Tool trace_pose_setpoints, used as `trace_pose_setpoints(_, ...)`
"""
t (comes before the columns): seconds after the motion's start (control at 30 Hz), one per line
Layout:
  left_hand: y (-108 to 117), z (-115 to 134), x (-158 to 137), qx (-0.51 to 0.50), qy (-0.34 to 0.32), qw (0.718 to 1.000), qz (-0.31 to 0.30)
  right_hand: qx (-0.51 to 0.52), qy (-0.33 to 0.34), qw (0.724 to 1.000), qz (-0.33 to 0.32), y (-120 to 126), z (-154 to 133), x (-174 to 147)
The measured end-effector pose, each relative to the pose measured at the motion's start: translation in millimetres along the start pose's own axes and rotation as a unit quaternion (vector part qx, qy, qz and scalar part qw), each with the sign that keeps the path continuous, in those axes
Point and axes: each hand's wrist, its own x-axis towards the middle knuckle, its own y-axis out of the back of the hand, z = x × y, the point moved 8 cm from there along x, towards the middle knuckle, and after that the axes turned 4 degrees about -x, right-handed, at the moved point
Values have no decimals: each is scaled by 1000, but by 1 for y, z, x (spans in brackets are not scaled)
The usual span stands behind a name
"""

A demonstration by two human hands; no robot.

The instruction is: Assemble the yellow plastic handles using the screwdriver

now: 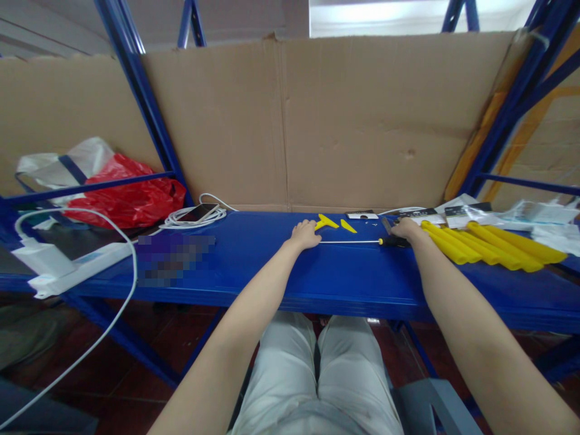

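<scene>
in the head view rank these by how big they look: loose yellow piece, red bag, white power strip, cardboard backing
Largest to smallest:
1. Cardboard backing
2. Red bag
3. White power strip
4. Loose yellow piece

Pixel blocks [176,260] mask part of the surface [240,251]; we can't make out the tip of the screwdriver [351,242] at our left grip [304,234]; white cable [135,260] cut off, frame left!

The blue bench [344,275] bears a power strip [88,267] and coiled cable [174,222] at left, a screwdriver [392,241] and small yellow piece [348,226] mid-length, yellow tubes [505,246] and packets [469,215] at right.
</scene>
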Motion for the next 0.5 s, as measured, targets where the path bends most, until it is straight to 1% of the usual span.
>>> trace_pose_setpoints(0.33,0,-1,-1,-3,8,1000,3,2,-9,1000,12,7,0,-2)
trace_pose_setpoints(0.43,0,-1,-1,-4,8,1000,6,4,3,999,35,13,-3,-2)
trace_pose_setpoints(0.5,0,-2,0,-4,7,1000,6,6,32,998,54,18,-8,-3)
